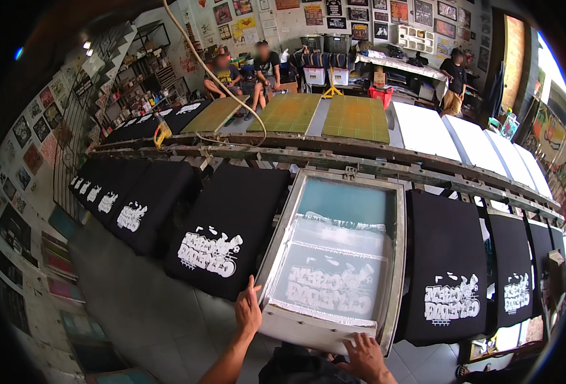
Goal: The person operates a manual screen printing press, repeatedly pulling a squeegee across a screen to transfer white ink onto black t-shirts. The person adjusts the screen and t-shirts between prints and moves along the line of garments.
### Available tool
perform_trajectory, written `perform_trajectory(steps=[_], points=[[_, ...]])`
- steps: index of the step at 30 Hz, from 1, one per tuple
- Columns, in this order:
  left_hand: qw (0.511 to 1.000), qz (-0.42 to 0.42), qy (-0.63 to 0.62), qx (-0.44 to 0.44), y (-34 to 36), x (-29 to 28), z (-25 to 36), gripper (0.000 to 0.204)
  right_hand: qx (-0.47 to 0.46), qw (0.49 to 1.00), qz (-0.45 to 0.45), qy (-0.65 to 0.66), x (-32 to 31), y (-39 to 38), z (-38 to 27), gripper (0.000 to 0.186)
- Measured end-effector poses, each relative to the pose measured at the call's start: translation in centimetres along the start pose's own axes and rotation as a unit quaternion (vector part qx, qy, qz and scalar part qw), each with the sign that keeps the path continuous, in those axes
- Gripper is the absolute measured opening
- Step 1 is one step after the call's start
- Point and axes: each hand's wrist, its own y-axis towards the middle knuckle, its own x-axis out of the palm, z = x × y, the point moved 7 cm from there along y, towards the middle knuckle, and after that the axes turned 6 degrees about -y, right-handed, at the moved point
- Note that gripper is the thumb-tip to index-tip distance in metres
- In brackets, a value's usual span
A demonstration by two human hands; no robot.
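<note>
The framed printing screen (337,256) lies between and beyond the hands, its long axis running away from them with a slight rightward lean, its white-inked lettering upright toward the person. The left hand (248,313) lies along its left side, fingers straightened; the right hand (366,358) bends its fingers over the near edge. Whether either is clamped, I cannot tell. The step seems to be steadying or handling the frame; shifting it would call for an even, level hold. Printed black shirts flank it: one (222,217) beyond the left hand, another (447,256) right of the right hand.
</note>
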Motion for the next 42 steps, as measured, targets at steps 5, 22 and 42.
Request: perform_trajectory(steps=[5, 22, 42], points=[[0.986, -0.115, -0.026, 0.117, -3.3, 0.2, 4.8, 0.032, -0.098, 0.986, 0.091, -0.096, -2.4, 0.6, -2.0, 0.035], [0.864, -0.367, 0.16, 0.305, 1.2, 4.1, 6.6, 0.036, 0.051, 0.98, 0.191, 0.035, -6.6, 4.8, 4.4, 0.023], [0.863, -0.344, 0.133, 0.345, 0.3, 4.0, 5.1, 0.037, 0.073, 0.951, 0.301, -0.007, -4.8, 2.4, 3.9, 0.02]])
